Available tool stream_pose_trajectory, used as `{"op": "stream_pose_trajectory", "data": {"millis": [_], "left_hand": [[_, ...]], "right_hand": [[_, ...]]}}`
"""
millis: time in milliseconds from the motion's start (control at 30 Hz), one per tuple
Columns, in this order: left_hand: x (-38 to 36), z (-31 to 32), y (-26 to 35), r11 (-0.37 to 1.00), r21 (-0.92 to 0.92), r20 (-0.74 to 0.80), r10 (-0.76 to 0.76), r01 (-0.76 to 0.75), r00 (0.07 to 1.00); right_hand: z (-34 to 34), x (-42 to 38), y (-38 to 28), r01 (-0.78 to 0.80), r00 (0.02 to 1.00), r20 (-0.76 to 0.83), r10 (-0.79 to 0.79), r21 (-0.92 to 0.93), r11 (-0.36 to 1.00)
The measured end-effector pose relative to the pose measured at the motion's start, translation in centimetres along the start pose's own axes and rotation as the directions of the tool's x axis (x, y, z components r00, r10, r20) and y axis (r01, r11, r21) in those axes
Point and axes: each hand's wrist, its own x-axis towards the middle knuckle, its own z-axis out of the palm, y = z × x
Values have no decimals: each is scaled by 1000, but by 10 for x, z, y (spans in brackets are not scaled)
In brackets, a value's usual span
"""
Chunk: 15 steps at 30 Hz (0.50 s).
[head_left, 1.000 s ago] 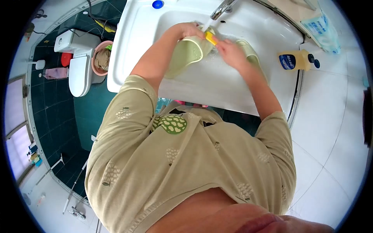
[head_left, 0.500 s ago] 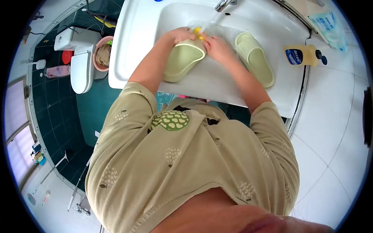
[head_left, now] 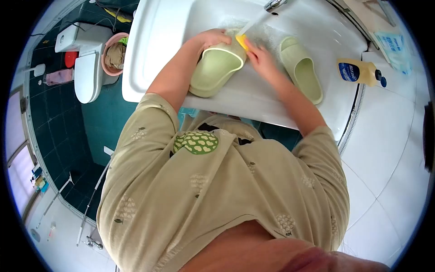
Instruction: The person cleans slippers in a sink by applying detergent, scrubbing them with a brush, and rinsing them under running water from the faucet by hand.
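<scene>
Compared with half a second ago, the yellow scrubber (head_left: pixel 242 42) has shifted from beside the left hand (head_left: pixel 214 38) to the right side of the held slipper's (head_left: pixel 212 75) toe. The left fingers curl over that toe; the right hand's (head_left: pixel 262 60) fingers close around the scrubber. Both slippers (the other slipper (head_left: pixel 301 69) lies untouched) are in the sink (head_left: pixel 336 93).

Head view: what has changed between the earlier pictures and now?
Relative to the tap, the held slipper and yellow scrubber have moved toward the person. The right forearm uncovers more of the other slipper, itself unmoved. Nothing was taken or let go: the left hand keeps the held slipper, the right hand the yellow scrubber. Water still runs.
</scene>
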Motion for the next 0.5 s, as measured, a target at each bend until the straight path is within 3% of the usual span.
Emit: {"op": "stream_pose_trajectory", "data": {"millis": [133, 200, 267, 333, 433, 500], "left_hand": [[9, 6, -4, 999, -46, 120, 31, -25, 992], [6, 7, 0, 998, -48, 130, 46, -40, 991], [3, 15, 0, 996, 2, 141, 87, -88, 986], [6, 9, 0, 998, 57, 154, 7, -16, 988], [-14, 4, 16, 1000, 13, -78, -25, 26, 997], [-4, 8, 7, 1000, 25, 0, 17, -17, 1000]], "right_hand": [[-33, -16, -4, 47, 987, 150, -49, 16, 999], [-22, 23, -16, 66, 996, -39, -76, -202, 977], [-8, 53, -18, 37, 989, -131, -63, -198, 980], [0, 51, -17, -14, 975, -220, -25, -174, 985], [-11, 17, -11, 74, 993, -80, -89, -172, 982], [-20, -4, -7, 65, 991, 113, -66, 19, 998]]}}
